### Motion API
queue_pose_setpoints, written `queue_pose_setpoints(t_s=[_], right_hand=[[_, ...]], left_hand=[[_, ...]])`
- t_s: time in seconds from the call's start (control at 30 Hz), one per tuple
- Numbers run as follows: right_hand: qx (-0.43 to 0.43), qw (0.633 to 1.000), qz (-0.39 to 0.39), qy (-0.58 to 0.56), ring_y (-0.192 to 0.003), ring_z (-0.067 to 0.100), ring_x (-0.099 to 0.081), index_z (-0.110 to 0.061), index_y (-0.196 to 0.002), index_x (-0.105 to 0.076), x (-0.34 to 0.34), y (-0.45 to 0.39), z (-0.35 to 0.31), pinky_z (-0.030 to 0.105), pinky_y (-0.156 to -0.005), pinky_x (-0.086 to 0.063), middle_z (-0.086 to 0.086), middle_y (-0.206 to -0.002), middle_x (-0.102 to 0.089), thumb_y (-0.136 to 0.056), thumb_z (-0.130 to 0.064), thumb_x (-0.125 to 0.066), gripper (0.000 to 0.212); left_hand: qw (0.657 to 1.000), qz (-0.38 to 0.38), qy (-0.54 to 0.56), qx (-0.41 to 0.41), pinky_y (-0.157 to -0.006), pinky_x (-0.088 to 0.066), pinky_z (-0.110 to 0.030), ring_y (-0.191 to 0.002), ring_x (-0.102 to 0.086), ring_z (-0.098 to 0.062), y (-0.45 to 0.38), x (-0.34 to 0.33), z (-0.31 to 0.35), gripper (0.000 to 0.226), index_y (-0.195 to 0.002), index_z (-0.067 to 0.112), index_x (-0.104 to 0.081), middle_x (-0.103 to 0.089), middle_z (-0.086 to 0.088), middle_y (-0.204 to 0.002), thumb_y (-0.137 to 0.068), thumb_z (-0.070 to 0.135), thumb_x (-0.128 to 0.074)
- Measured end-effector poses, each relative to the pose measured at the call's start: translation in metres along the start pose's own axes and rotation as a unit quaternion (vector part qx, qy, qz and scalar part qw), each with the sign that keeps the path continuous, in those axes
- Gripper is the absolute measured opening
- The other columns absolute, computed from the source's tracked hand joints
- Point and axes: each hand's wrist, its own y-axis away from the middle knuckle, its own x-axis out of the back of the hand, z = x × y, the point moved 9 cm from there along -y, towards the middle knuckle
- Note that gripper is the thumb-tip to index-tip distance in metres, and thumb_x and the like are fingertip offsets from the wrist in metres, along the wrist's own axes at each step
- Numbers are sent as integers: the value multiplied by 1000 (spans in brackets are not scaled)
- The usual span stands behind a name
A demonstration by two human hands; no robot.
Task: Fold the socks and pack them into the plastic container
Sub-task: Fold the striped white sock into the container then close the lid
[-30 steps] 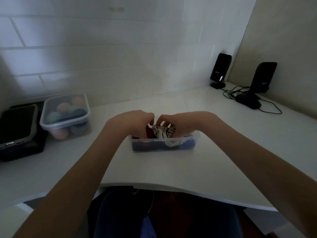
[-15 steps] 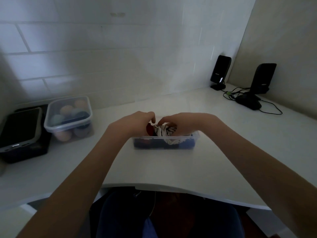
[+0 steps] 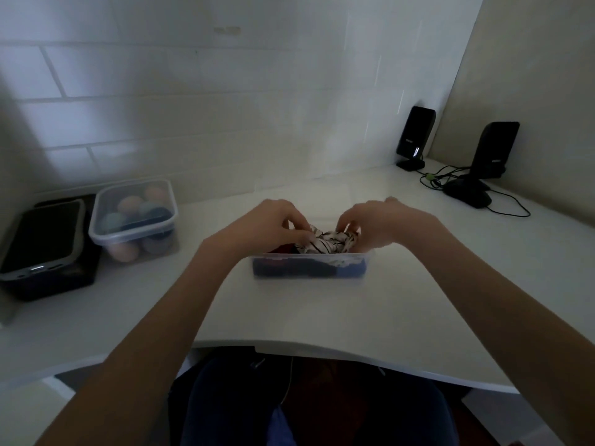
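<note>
A clear plastic container (image 3: 310,264) stands on the white desk in front of me, holding dark blue and red socks. On top of them lies a white sock with black stripes (image 3: 325,242), bunched up and rising above the rim. My left hand (image 3: 273,223) pinches its left end, and my right hand (image 3: 375,224) pinches its right end. Both hands hover over the container's far half and hide what lies under them.
A lidded clear box (image 3: 133,217) of pastel balls stands at the left, next to a phone (image 3: 42,239) on a black tray. Two black speakers (image 3: 415,136) (image 3: 494,149) and a mouse (image 3: 467,194) with cables sit at the back right. The desk's curved front edge (image 3: 306,344) is near me.
My hands have drawn apart over the container, spreading the striped sock wider between them. The view has tilted slightly.
</note>
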Motion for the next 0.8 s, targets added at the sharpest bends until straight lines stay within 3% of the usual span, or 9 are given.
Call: queue_pose_setpoints(t_s=[0.1, 0.2, 0.27, 0.4, 0.53, 0.63, 0.73, 0.8], right_hand=[[-9, 999, -50, -18, -107, 19, -60, -32, -125, -51, -14, -7, 0, 35, -91, -46, -8, -127, -58, -83, -32, -61, 44], [-9, 992, -119, -50, -66, 11, -65, -28, -131, -43, -23, -10, 2, 23, -66, -50, -1, -126, -59, -84, -25, -62, 51], [-16, 988, -140, -64, -56, 9, -59, -27, -134, -38, -23, -10, 1, 17, -52, -45, 4, -120, -56, -85, -23, -62, 55], [-23, 990, -132, -45, -56, 11, -55, -23, -136, -34, -23, -9, -3, 19, -54, -46, 7, -106, -50, -85, -19, -62, 58], [-24, 988, -100, -115, -56, 14, -56, -24, -132, -41, -24, -9, 3, 20, -52, -48, 1, -97, -54, -85, -16, -59, 51], [-5, 982, -69, -173, -63, 18, -59, -30, -129, -44, -22, -4, 10, 22, -54, -50, 3, -115, -60, -82, -17, -62, 51], [10, 960, -39, -276, -76, 18, -63, -33, -128, -47, -12, 5, 20, 22, -55, -48, -3, -123, -56, -79, -16, -70, 57], [7, 938, 1, -346, -88, 16, -62, -33, -125, -52, -4, 9, 34, 22, -57, -47, -6, -123, -56, -77, -22, -74, 54]], left_hand=[[998, -23, -60, 29, -77, -56, -37, -76, -62, -13, -7, -14, -5, 9, -75, 27, -74, -64, 10, -77, -71, 34, -77], [992, -59, -93, 65, -77, -57, -36, -78, -63, -14, -13, -21, -13, 13, -63, 29, -66, -67, 9, -75, -66, 32, -78], [987, -75, -115, 79, -75, -55, -32, -81, -63, -16, -17, -24, -14, 16, -61, 29, -63, -67, 7, -78, -63, 31, -79], [982, -97, -141, 80, -71, -49, -28, -82, -60, -19, -23, -29, -13, 17, -65, 27, -63, -66, 3, -82, -63, 31, -80], [986, -122, -100, 59, -79, -50, -31, -87, -61, -18, -16, -24, -13, 13, -83, 27, -68, -66, 7, -85, -73, 34, -74], [989, -139, -19, 39, -90, -46, -28, -98, -60, -11, -2, -14, -15, 20, -102, 28, -70, -66, 7, -105, -83, 34, -67], [995, -78, 58, 16, -99, -46, -32, -107, -61, -11, 6, 5, -21, 16, -100, 28, -72, -69, 6, -113, -87, 25, -63], [992, 49, 117, 21, -98, -49, -34, -103, -63, -11, 9, 23, -31, 14, -95, 28, -72, -70, 5, -106, -89, 21, -61]])
